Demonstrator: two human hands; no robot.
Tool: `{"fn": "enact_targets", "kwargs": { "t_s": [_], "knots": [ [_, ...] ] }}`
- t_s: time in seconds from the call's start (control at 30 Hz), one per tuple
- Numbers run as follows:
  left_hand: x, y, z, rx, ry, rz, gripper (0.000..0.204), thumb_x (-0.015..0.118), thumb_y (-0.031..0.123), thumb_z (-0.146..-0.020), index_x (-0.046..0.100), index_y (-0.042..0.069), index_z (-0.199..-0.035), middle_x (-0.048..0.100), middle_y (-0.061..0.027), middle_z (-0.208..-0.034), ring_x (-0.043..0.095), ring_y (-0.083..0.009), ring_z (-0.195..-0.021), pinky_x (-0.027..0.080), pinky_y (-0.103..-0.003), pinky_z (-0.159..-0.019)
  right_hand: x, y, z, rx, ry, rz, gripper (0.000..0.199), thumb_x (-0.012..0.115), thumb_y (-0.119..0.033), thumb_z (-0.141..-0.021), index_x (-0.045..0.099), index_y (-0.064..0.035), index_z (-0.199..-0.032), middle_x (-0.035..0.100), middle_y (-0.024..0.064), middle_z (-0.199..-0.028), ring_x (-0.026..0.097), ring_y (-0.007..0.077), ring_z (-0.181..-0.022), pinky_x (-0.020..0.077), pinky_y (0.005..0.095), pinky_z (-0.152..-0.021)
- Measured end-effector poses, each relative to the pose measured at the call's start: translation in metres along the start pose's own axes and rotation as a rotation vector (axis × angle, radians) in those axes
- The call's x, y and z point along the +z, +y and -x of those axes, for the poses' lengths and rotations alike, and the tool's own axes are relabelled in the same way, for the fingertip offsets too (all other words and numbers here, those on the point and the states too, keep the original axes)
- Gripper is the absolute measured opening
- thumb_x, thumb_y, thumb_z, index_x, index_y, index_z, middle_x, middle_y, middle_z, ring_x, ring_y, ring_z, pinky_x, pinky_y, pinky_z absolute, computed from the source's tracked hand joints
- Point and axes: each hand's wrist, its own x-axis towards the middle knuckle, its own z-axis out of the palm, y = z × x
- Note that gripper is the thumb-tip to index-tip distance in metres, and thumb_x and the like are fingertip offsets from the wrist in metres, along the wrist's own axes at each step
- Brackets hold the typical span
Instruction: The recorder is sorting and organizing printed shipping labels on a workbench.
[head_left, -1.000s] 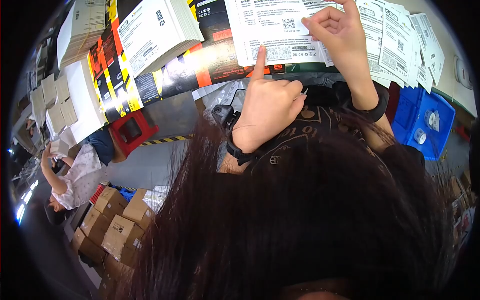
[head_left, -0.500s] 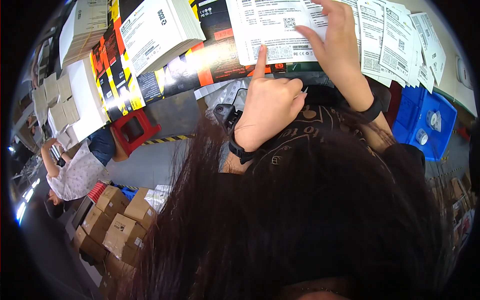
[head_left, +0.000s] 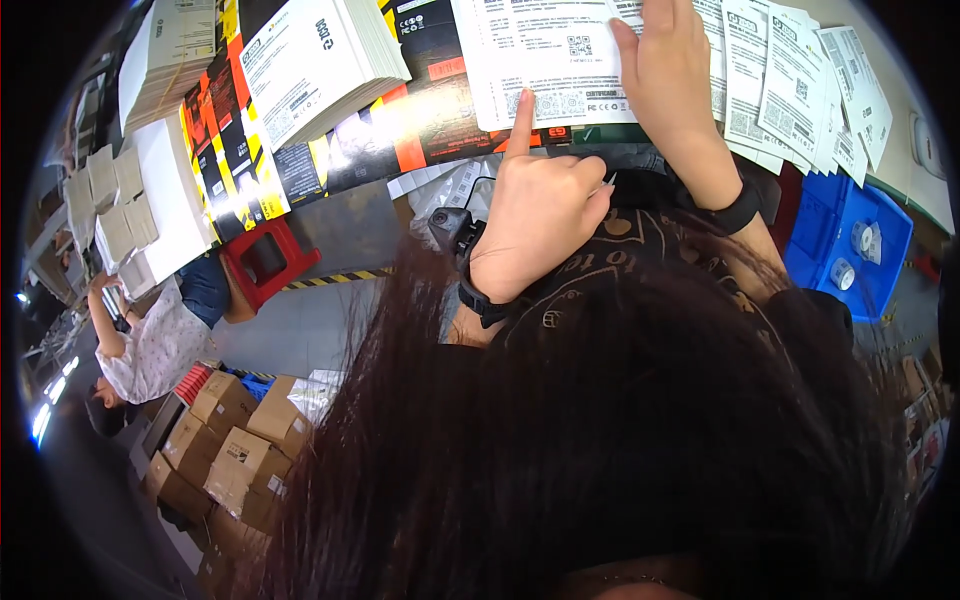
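Observation:
A white printed sheet (head_left: 545, 55) lies at the table's near edge, with a square code and small print on it. My left hand (head_left: 545, 215) presses its outstretched index fingertip on the sheet's lower part. Its other fingers curl in, and a small pale pointed tip shows beside the thumb; what it belongs to is hidden. My right hand (head_left: 675, 95) rests over the sheet's right side, thumb apart and fingers stretched toward the top edge, where their tips are cut off. I see nothing held in it.
A thick stack of printed sheets (head_left: 320, 65) stands left on a glossy black, orange and yellow printed surface (head_left: 360, 150). Fanned sheets (head_left: 795, 85) lie right. Below are a blue bin (head_left: 850, 245), a red stool (head_left: 265, 265) and cardboard boxes (head_left: 245, 465). Another person (head_left: 160, 335) works far left.
My right hand has come down, its thumb shifting right, away from the square code, with the fingers closer together. The left hand stays in place.

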Motion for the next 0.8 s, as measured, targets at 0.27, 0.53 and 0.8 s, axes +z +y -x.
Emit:
{"fn": "enact_targets", "kwargs": {
  "t_s": [0.27,0.53,0.8],
  "knots": [
    [-0.001,0.002,0.001,-0.027,0.022,-0.024,0.023,0.068,0.014,-0.070,0.049,0.009,-0.059,0.052,-0.0026,-0.050,0.055,-0.0213,-0.050,0.012,-0.050,-0.109,-0.022,-0.021,-0.004,-0.267,-0.192,-0.349,0.057,0.060,-0.010,-0.079,0.035,0.0016,-0.129,0.045,0.0233,-0.121,0.043,0.0394,-0.111,0.0314,0.0434,-0.098],
    [0.004,0.005,0.003,-0.066,0.051,-0.106,0.013,0.068,0.015,-0.070,0.058,0.009,-0.064,0.055,-0.0026,-0.054,0.058,-0.0201,-0.057,0.012,-0.053,-0.108,-0.039,-0.028,0.001,-0.340,-0.468,-0.071,0.065,0.061,-0.023,-0.080,0.031,-0.0093,-0.136,0.047,0.0167,-0.128,0.045,0.0319,-0.117,0.0176,0.0468,-0.107],
    [0.019,0.001,-0.009,0.051,0.290,-0.038,0.010,0.063,0.014,-0.070,0.062,0.004,-0.071,0.058,-0.0060,-0.057,0.060,-0.0263,-0.056,0.007,-0.063,-0.104,-0.029,-0.041,0.006,-0.457,-0.414,-0.088,0.065,0.062,-0.025,-0.080,0.032,-0.0087,-0.135,0.050,0.0162,-0.124,0.048,0.0265,-0.115,0.0195,0.0438,-0.107]
  ]
}}
